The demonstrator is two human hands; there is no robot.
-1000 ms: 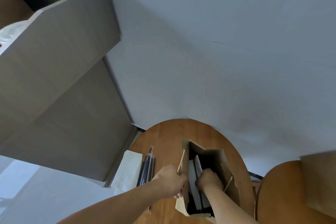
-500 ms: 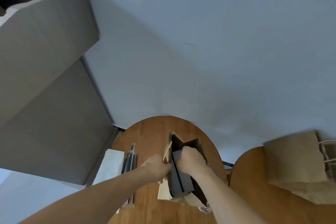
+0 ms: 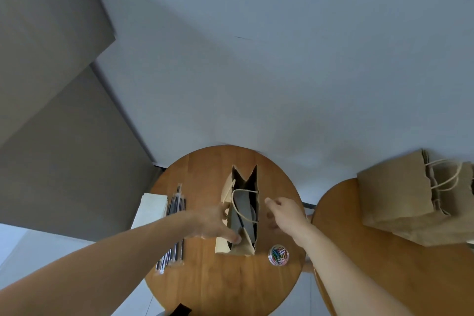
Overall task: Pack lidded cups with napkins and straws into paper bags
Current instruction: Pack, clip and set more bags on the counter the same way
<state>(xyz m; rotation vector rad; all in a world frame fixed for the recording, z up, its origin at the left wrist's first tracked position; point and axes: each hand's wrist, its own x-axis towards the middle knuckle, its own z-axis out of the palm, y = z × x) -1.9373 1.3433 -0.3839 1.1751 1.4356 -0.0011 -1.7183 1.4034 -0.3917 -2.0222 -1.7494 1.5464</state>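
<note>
The round wooden table (image 3: 230, 285) carries an upright open paper bag (image 3: 243, 249), white napkins (image 3: 151, 208), wrapped straws (image 3: 177, 202) beside them and a tub of paper clips (image 3: 278, 255). A 2nd table (image 3: 384, 277), just to its right, bears more paper bags (image 3: 400, 192).

Single head-worn wide-angle view: from above, facing steeply down and forward, close over a round brown wooden table (image 3: 205, 277), centred on an upright brown paper bag (image 3: 245, 247).
</note>
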